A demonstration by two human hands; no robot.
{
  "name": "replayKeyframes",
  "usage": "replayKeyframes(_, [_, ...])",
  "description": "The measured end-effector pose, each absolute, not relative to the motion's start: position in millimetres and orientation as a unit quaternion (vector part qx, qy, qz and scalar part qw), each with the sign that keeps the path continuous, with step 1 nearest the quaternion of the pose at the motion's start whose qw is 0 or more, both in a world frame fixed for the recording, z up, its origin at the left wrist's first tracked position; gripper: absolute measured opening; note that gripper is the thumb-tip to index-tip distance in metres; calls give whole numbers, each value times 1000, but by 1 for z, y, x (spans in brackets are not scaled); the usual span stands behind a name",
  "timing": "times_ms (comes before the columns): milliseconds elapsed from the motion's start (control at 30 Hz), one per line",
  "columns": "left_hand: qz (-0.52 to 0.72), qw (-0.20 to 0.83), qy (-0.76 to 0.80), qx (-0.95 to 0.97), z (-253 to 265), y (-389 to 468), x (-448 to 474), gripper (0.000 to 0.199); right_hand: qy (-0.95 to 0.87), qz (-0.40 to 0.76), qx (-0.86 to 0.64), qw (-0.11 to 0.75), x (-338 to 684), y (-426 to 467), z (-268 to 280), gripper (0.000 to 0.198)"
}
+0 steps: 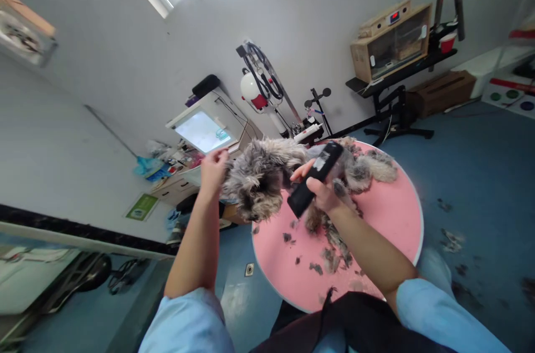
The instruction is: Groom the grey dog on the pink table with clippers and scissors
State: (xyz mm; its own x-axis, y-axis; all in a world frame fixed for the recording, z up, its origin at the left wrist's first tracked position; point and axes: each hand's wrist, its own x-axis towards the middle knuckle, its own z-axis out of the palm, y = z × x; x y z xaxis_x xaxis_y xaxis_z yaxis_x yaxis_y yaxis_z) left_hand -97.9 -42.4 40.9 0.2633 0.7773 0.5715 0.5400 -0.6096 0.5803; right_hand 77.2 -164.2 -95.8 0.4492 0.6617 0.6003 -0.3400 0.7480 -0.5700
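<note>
A shaggy grey dog (261,175) is on the round pink grooming table (397,219), its head toward the left. My left hand (214,170) is at the left side of its head, fingers curled together on the head hair; the fingertips are partly hidden. In my right hand (324,192) is a black hair clipper (316,177), held aslant beside the dog's neck and chest. The dog's back looks clipped short, while the head hair is long. Tufts of cut hair (330,259) lie on the tabletop in front of it.
Behind the table stand a dryer with a white-and-red head (253,88) and a white cabinet (228,113) with a lit window. A wooden box (393,41) rests on a black stand at the right. More cut hair (452,240) is on the blue floor.
</note>
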Motion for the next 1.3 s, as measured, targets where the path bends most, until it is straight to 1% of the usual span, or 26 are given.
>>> replayKeyframes(33, [457, 110, 411, 781, 54, -47, -90, 28, -455, 329, -183, 807, 73, -165, -99, 23])
replayKeyframes(100, [430, 76, 368, 820, 69, -61, -67, 30, -518, 351, -205, 752, 62, -165, -104, 23])
replayKeyframes(200, [217, 55, 334, 916, 59, -81, -38, 24, -566, 353, -252, 701, 48, -168, -115, 23])
replayKeyframes(233, [181, 42, 344, 920, 50, -84, -36, 22, -569, 358, -259, 694, 44, -170, -120, 23])
replayKeyframes(267, [175, 40, 356, 917, 39, -86, -39, 23, -565, 363, -262, 693, 42, -172, -126, 23])
replayKeyframes(300, [188, 52, 363, 911, 28, -86, -45, 31, -557, 366, -265, 697, 41, -175, -133, 23])
replayKeyframes(367, [227, 105, 359, 899, 7, -83, -67, 60, -514, 359, -279, 728, 41, -182, -146, 20])
replayKeyframes(400, [234, 128, 353, 897, -1, -82, -78, 72, -474, 349, -291, 755, 42, -185, -152, 19])
replayKeyframes(433, [233, 147, 345, 897, -7, -80, -88, 79, -424, 337, -303, 784, 44, -189, -158, 18])
replayKeyframes(467, [226, 160, 337, 900, -12, -79, -97, 82, -373, 332, -310, 809, 47, -193, -163, 19])
replayKeyframes(567, [200, 198, 304, 910, -20, -73, -110, 83, -293, 348, -295, 840, 59, -206, -175, 26])
replayKeyframes(633, [193, 237, 295, 905, -24, -68, -111, 80, -313, 373, -282, 827, 67, -218, -179, 34])
replayKeyframes(700, [202, 284, 299, 888, -30, -62, -110, 71, -350, 382, -287, 806, 73, -231, -178, 41])
replayKeyframes(767, [225, 324, 304, 867, -37, -58, -109, 63, -392, 372, -307, 783, 74, -244, -173, 41])
replayKeyframes(833, [252, 354, 297, 850, -44, -56, -108, 61, -447, 327, -344, 758, 72, -252, -165, 37])
replayKeyframes(867, [265, 363, 289, 846, -48, -56, -109, 64, -484, 282, -364, 744, 71, -254, -160, 36])
replayKeyframes(967, [282, 357, 267, 849, -56, -57, -110, 81, -612, 99, -391, 680, 67, -252, -141, 41])
replayKeyframes(1033, [281, 335, 264, 860, -58, -58, -111, 88, -698, -13, -389, 602, 66, -247, -124, 33])
replayKeyframes(1100, [283, 318, 253, 869, -58, -60, -111, 83, -765, -104, -390, 502, 65, -242, -104, 19])
replayKeyframes(1167, [289, 306, 225, 879, -55, -62, -110, 72, -807, -173, -389, 409, 64, -239, -85, 20])
replayKeyframes(1233, [293, 297, 199, 887, -53, -63, -110, 62, -825, -205, -387, 358, 63, -236, -71, 25])
replayKeyframes(1300, [291, 296, 184, 891, -52, -64, -111, 57, -830, -206, -388, 343, 63, -233, -64, 27])
